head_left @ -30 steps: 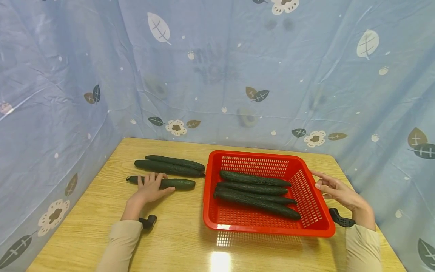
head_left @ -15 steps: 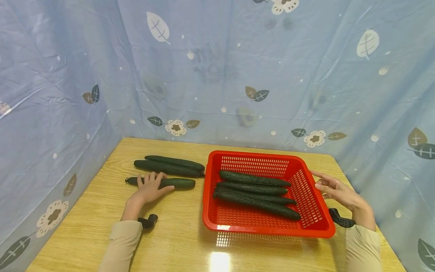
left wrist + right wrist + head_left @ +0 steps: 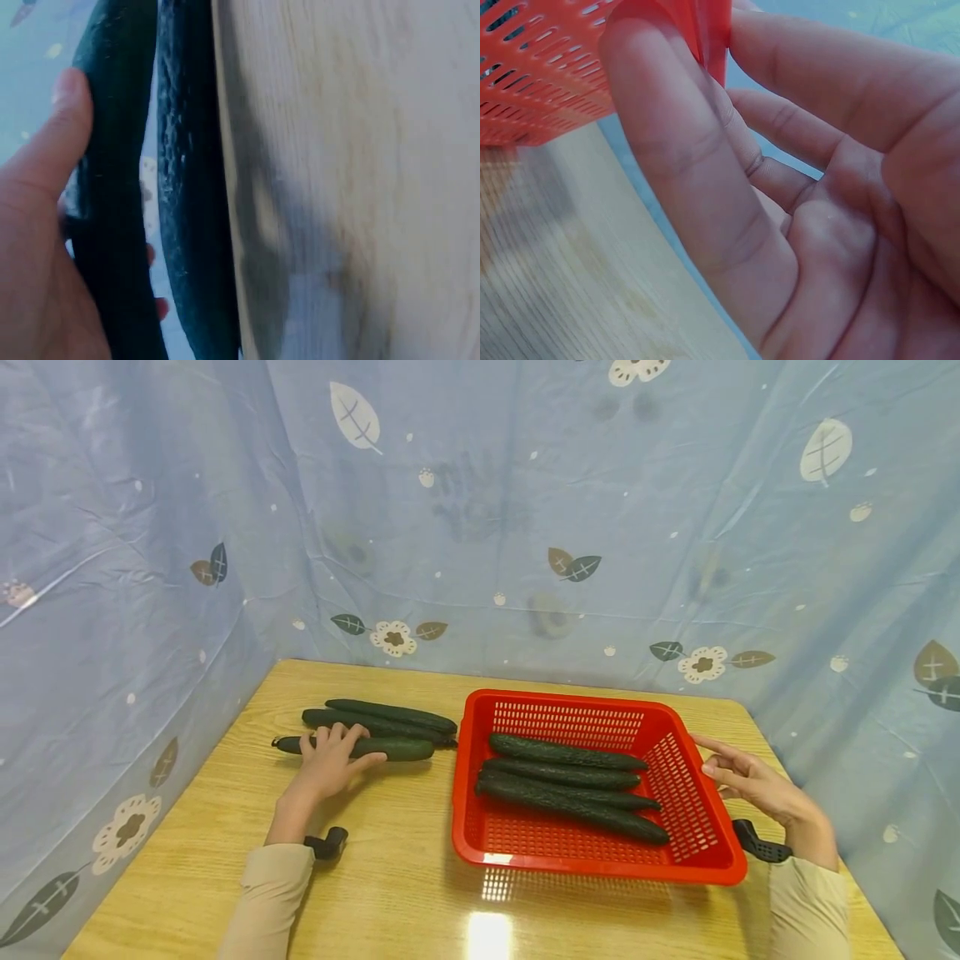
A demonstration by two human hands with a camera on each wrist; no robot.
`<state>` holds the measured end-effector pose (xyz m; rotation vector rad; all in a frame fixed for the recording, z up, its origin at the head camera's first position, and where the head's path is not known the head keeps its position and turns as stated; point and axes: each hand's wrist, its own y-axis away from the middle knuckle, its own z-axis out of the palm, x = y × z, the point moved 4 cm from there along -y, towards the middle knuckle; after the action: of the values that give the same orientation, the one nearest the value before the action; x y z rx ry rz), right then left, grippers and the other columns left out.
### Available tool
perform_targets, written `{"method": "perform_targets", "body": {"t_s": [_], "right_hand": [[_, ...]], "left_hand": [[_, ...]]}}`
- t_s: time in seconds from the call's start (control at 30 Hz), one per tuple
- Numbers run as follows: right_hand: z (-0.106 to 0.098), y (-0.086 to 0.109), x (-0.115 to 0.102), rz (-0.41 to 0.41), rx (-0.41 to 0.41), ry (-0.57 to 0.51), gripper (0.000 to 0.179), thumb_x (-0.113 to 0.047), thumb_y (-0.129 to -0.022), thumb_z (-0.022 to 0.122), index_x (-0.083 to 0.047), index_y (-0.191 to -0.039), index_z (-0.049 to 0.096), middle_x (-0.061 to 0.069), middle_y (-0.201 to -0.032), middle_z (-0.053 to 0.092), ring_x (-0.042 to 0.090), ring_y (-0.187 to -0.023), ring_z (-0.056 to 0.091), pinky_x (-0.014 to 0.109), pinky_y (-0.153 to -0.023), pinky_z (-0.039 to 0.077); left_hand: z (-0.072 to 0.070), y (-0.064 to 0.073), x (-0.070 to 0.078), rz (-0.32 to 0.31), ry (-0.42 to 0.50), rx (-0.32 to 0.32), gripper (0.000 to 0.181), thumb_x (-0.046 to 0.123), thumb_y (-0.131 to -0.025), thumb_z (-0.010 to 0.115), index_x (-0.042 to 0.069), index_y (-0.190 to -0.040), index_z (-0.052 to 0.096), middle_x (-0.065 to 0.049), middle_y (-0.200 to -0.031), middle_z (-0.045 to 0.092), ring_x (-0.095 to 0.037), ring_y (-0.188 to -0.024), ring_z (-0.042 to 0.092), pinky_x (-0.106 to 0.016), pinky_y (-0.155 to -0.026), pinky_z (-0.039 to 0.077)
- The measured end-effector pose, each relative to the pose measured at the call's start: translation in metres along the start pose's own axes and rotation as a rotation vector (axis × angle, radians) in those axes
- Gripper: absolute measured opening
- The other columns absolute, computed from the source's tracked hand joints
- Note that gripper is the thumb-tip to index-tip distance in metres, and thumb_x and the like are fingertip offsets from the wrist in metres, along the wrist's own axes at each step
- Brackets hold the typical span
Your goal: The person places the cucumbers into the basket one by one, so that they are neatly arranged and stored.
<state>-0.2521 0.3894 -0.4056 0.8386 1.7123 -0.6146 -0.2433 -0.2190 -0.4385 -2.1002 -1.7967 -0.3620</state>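
My left hand (image 3: 324, 770) grips a dark green cucumber (image 3: 401, 749) from above, beside two more cucumbers (image 3: 393, 713) lying behind it on the table. In the left wrist view, the thumb presses one side of the held cucumber (image 3: 112, 187), and fingertips show at the other; a second cucumber (image 3: 191, 187) lies alongside. My right hand (image 3: 765, 787) holds the right rim of a red perforated plastic basket (image 3: 592, 866). The right wrist view has fingers beneath the basket's lip (image 3: 714, 37) and the thumb at its edge. Several cucumbers (image 3: 570, 806) lie lengthwise inside the basket.
The wooden table (image 3: 390, 885) carries everything and meets a blue patterned curtain (image 3: 480, 527) at the back and both sides. Black wrist mounts (image 3: 327, 843) sit on both wrists. The basket's left wall stands close to the right ends of the loose cucumbers.
My left hand and its cucumber have moved back, and the cucumber now overlaps the one behind it. The head view has shifted slightly. My right hand keeps its place at the basket's rim.
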Motion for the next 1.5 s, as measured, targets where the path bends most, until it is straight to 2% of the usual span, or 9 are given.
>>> {"method": "perform_targets", "body": {"t_s": [0.2, 0.3, 0.47, 0.63, 0.93, 1.23, 1.5], "right_hand": [[-0.001, 0.000, -0.001, -0.006, -0.012, 0.005, 0.052, 0.004, -0.099, 0.032, 0.002, -0.146, 0.011, -0.002, -0.099, 0.056, 0.012, -0.088, 0.060, 0.035, -0.069, 0.053], [-0.001, 0.000, -0.002, -0.012, -0.014, 0.001, 0.052, 0.004, -0.099, 0.032, 0.002, -0.146, 0.011, -0.002, -0.099, 0.056, 0.012, -0.088, 0.061, 0.035, -0.069, 0.053], [-0.002, 0.002, -0.001, -0.001, 0.000, 0.024, 0.052, 0.002, -0.099, 0.032, 0.000, -0.147, 0.013, -0.003, -0.098, 0.055, 0.010, -0.087, 0.059, 0.033, -0.070, 0.053], [-0.001, 0.004, -0.002, 0.014, 0.016, 0.041, 0.052, 0.001, -0.099, 0.033, -0.001, -0.147, 0.012, -0.004, -0.097, 0.054, 0.009, -0.087, 0.059, 0.032, -0.071, 0.053], [-0.003, 0.005, -0.001, 0.025, 0.029, 0.072, 0.052, -0.001, -0.100, 0.033, -0.003, -0.148, 0.014, -0.003, -0.096, 0.053, 0.011, -0.086, 0.059, 0.032, -0.071, 0.052], [-0.004, 0.002, 0.003, 0.005, 0.007, 0.051, 0.052, 0.000, -0.100, 0.033, -0.002, -0.148, 0.013, -0.004, -0.097, 0.053, 0.009, -0.085, 0.058, 0.031, -0.069, 0.052], [-0.002, 0.001, 0.002, 0.008, 0.005, 0.039, 0.052, 0.001, -0.100, 0.032, -0.002, -0.148, 0.012, -0.004, -0.097, 0.053, 0.010, -0.086, 0.058, 0.031, -0.071, 0.052]], "left_hand": [[-0.010, 0.000, 0.006, 0.002, -0.020, 0.117, 0.062, 0.064, -0.085, 0.048, 0.016, -0.123, 0.049, -0.015, -0.110, 0.045, -0.043, -0.110, 0.029, -0.066, -0.097, 0.000], [-0.015, 0.000, 0.011, -0.012, -0.023, 0.146, 0.064, 0.067, -0.085, 0.045, 0.017, -0.124, 0.048, -0.015, -0.111, 0.045, -0.043, -0.110, 0.029, -0.066, -0.097, -0.001], [-0.020, 0.002, 0.026, -0.044, 0.019, 0.145, 0.064, 0.067, -0.085, 0.045, 0.018, -0.126, 0.046, -0.018, -0.117, 0.043, -0.040, -0.106, 0.030, -0.065, -0.096, 0.000], [-0.023, 0.004, 0.046, -0.079, 0.062, 0.164, 0.063, 0.065, -0.085, 0.047, 0.018, -0.127, 0.045, -0.017, -0.115, 0.043, -0.036, -0.098, 0.031, -0.064, -0.094, 0.003], [-0.025, 0.013, 0.080, -0.121, 0.106, 0.183, 0.066, 0.067, -0.085, 0.043, 0.017, -0.130, 0.044, -0.020, -0.118, 0.041, -0.040, -0.104, 0.031, -0.064, -0.090, 0.008], [-0.025, 0.022, 0.110, -0.080, 0.063, 0.186, 0.064, 0.067, -0.085, 0.043, 0.019, -0.126, 0.048, -0.017, -0.110, 0.044, -0.037, -0.100, 0.032, -0.062, -0.089, 0.011], [-0.016, 0.028, 0.139, -0.029, 0.020, 0.147, 0.057, 0.063, -0.086, 0.045, 0.020, -0.123, 0.050, -0.015, -0.106, 0.047, -0.034, -0.095, 0.035, -0.059, -0.087, 0.014]]}}
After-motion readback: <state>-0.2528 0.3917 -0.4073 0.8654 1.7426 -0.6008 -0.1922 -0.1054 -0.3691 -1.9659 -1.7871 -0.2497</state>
